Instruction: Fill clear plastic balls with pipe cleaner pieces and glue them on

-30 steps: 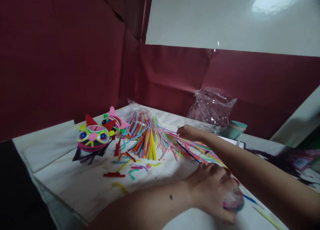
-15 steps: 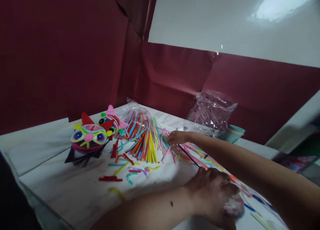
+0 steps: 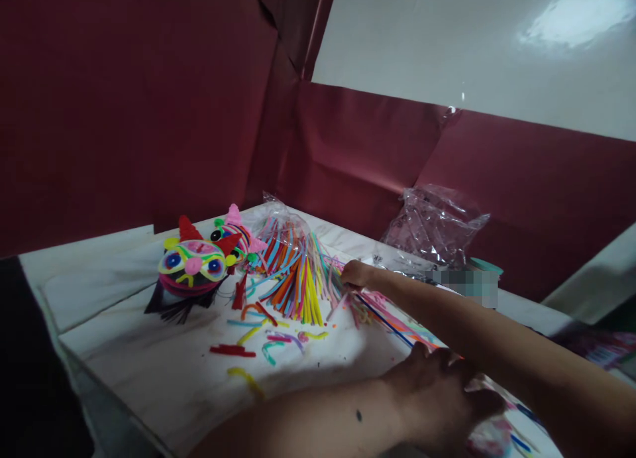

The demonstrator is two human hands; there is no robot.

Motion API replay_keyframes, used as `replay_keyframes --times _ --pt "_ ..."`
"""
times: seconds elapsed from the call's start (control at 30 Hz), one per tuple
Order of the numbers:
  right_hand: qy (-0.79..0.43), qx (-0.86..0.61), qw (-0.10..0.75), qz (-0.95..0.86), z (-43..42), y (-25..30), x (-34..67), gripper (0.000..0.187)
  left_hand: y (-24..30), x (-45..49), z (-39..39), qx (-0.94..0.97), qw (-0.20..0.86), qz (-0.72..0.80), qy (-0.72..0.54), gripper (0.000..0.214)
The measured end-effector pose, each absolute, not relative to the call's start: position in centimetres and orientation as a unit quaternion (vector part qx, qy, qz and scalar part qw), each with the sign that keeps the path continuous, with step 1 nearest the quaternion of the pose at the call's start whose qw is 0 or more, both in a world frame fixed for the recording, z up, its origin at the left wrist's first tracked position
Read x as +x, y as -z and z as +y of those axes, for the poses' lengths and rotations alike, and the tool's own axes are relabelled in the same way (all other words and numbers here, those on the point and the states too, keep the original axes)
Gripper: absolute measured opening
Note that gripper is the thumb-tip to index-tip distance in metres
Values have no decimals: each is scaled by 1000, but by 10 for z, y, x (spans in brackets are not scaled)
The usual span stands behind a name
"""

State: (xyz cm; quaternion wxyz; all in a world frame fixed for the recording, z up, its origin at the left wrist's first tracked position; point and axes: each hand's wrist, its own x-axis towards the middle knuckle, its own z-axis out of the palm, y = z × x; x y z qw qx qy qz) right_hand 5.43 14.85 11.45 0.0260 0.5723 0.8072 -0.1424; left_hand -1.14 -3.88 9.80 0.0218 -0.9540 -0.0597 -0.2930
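Note:
My right hand [image 3: 356, 275] reaches across to the heap of coloured pipe cleaners [image 3: 382, 305], fingers closed down among the strands; which strands they grip is hidden. A dark blue pipe cleaner [image 3: 385, 320] runs from near that hand toward the other. Nearer the front, my left hand [image 3: 442, 395] curls over a rounded pinkish-white piece [image 3: 491, 438], partly covered by the fingers and cut off below. A thick fan of pipe cleaners [image 3: 298, 282] in many colours lies left of my right hand, its far end in clear plastic.
At left stands a colourful animal-face figure [image 3: 193, 269] with red ears, and behind it a pink-eared one [image 3: 238, 240]. Short pipe cleaner scraps [image 3: 232, 350] lie on the white marbled table [image 3: 149, 372]. A crumpled clear bag [image 3: 437, 223] and a greenish container [image 3: 484, 272] stand at the back.
The view has shifted, so the scene sits further right. My left hand has moved a little right and lower with the rounded piece. My right hand stays at the pipe cleaners.

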Motion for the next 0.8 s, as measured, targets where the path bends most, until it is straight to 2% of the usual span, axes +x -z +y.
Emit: replay_keyframes --times 0.13,0.27,0.43,0.5,0.57,0.63,0.7,0.8 --pt "231 581 -38 779 142 -133 62 27 -98 -12 -38 -956 24 -41 290 59" --pt "289 527 -116 790 121 -149 64 20 -90 -9 -37 -949 14 -61 310 61" --pt "320 447 -161 819 80 -169 60 33 -80 -3 -32 -941 -1 -70 332 72" --pt "306 425 -204 827 63 -183 59 35 -78 -2 -31 -936 -3 -74 344 74" --pt "256 391 -315 826 49 -201 60 30 -76 -1 -30 -932 -12 -80 354 74" --pt "213 330 -471 790 39 -222 62 21 -75 -1 -30 -929 -22 -83 360 72" --pt "211 271 -594 727 33 -242 68 14 -75 -1 -30 -928 -32 -81 363 69" --pt "275 256 -660 651 32 -261 82 10 -74 -3 -29 -928 -50 -80 361 70"
